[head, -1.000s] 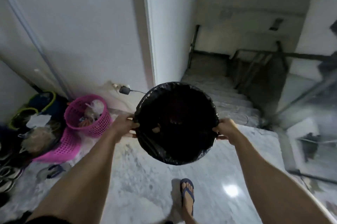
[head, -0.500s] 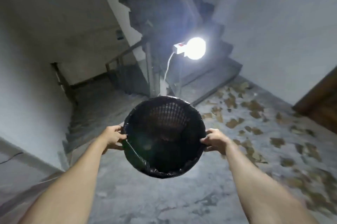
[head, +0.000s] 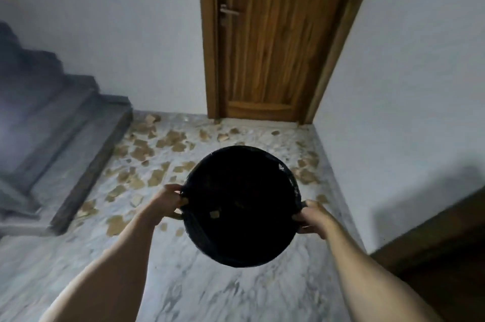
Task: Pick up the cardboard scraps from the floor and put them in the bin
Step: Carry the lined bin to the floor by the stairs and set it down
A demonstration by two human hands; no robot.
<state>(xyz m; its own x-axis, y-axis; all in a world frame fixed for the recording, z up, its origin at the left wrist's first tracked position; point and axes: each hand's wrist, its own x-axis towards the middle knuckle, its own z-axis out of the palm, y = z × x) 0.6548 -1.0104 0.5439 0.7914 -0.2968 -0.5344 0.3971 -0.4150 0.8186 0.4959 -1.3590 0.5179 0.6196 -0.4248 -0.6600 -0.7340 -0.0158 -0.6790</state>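
I hold a round black bin (head: pixel 199 232) lined with a black bag out in front of me, above the floor. My left hand (head: pixel 168 201) grips its left rim and my right hand (head: pixel 312 219) grips its right rim. A small brown scrap shows inside the dark bin. Several brown cardboard scraps (head: pixel 141 153) lie scattered over the marbled floor ahead, from the foot of the steps across to the right wall. The bin hides some of the floor behind it.
Grey stone steps (head: pixel 78 132) rise at the left. A closed wooden door (head: pixel 265 41) stands straight ahead in a white wall. Another white wall (head: pixel 406 111) runs along the right, with dark wood (head: pixel 441 256) at its near end.
My view has swung right, from the baskets and the descending stairs, past the lamp, to the door and the scrap-strewn floor. Both hands have kept hold of the bin throughout.
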